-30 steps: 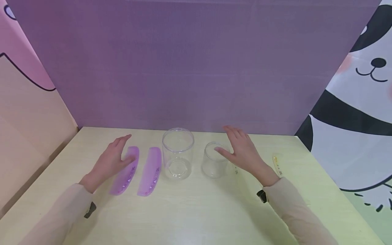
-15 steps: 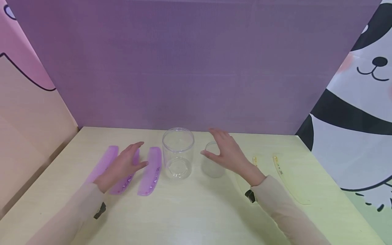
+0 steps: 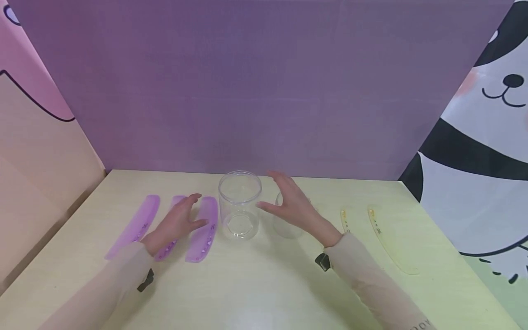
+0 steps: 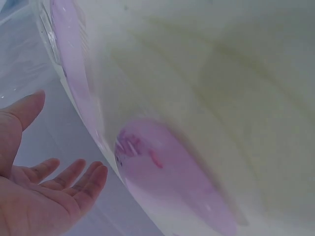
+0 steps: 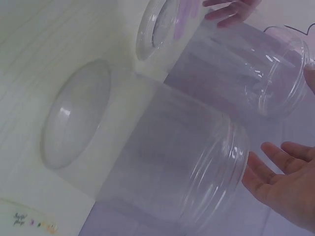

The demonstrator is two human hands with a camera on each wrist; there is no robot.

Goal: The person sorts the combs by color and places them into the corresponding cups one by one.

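My left hand (image 3: pixel 175 224) hovers over the middle purple comb (image 3: pixel 166 253), fingers spread and thumb pointing toward the right-hand purple comb (image 3: pixel 203 234). It holds nothing; its spread fingers also show in the left wrist view beside a purple comb (image 4: pixel 172 172). Between my hands stands a taller clear plastic jar (image 3: pixel 240 202), upright with no lid on. My right hand (image 3: pixel 294 208) is held above a shorter clear jar (image 3: pixel 287 229) and partly hides it, thumb reaching toward the taller jar's right side. The right wrist view shows its fingertips near a jar's rim (image 5: pixel 241 152).
A third purple comb (image 3: pixel 134 233) lies farthest left. To the right of the jars lie two pale yellow see-through combs, one partly covered by the right forearm and the other (image 3: pixel 385 240) in full view. A purple backdrop (image 3: pixel 264 91) rises behind the table's back edge.
Both hands have moved inward: the left to the right across the purple combs, the right to the left over the shorter jar toward the taller one. The combs and jars have stayed put.
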